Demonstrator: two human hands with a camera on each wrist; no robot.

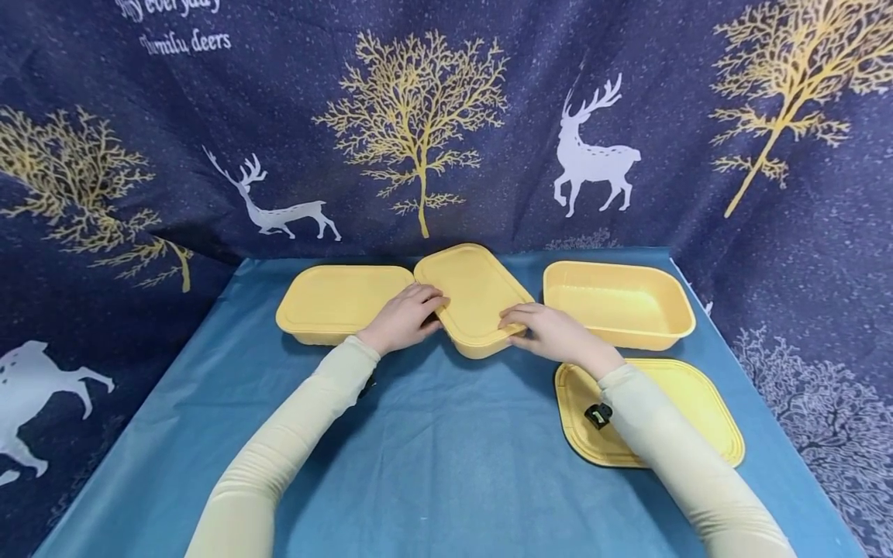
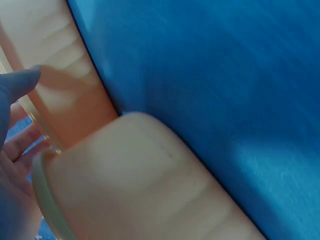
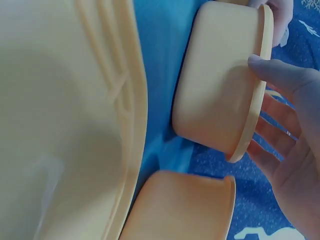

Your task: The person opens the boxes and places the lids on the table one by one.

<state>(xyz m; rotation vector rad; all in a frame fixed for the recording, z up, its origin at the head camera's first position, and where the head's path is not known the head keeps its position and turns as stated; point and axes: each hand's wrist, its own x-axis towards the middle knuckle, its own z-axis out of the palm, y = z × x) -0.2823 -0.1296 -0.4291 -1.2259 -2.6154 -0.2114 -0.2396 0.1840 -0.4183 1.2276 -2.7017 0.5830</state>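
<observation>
A yellow lidded plastic box (image 1: 470, 287) stands turned at an angle in the middle of the head view. My left hand (image 1: 408, 316) holds its left edge, the fingers over the lid and the thumb (image 2: 25, 82) against the side wall below the rim. At the front right corner, my right hand (image 1: 551, 329) grips the same box, its thumb (image 3: 270, 70) on the lid's rim and its fingers across the top. A second lidded yellow box (image 1: 335, 298) sits close on the left, its corner near the middle box.
To the right is a yellow box without a lid (image 1: 645, 341). In front of it a loose yellow lid (image 1: 705, 407) lies partly under my right forearm. All stand on a blue cloth (image 1: 432, 465), before a dark curtain (image 1: 488, 194) printed with deer and trees.
</observation>
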